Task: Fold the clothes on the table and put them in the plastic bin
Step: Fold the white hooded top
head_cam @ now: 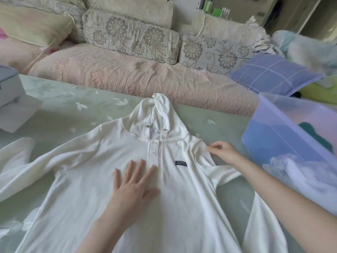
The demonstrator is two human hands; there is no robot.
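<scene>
I saw the hoodie [82,170] lying front up and spread flat on the table [54,99], its hood [160,114] pointing toward the far edge and both sleeves stretched outward. The left hand [133,185] lay palm down on the chest, fingers straight and slightly spread, with the index fingertip touching the lowest of the snaps [154,153]. The right hand [224,152] was at the shoulder seam on that side, its thumb and curled fingers pinching a small ridge of the cloth. A dark label [181,163] sat on the chest between the two hands.

The bin [269,136], translucent plastic, stood on the table just to the right of the hoodie, near the right hand. Through its wall I could make out white and teal cloth inside. A grey box [9,88] stood on the far left of the table. Beyond the table ran a sofa [127,73] with flowered cushions, and a blue checked pillow [269,73] lay at its right end behind the bin.
</scene>
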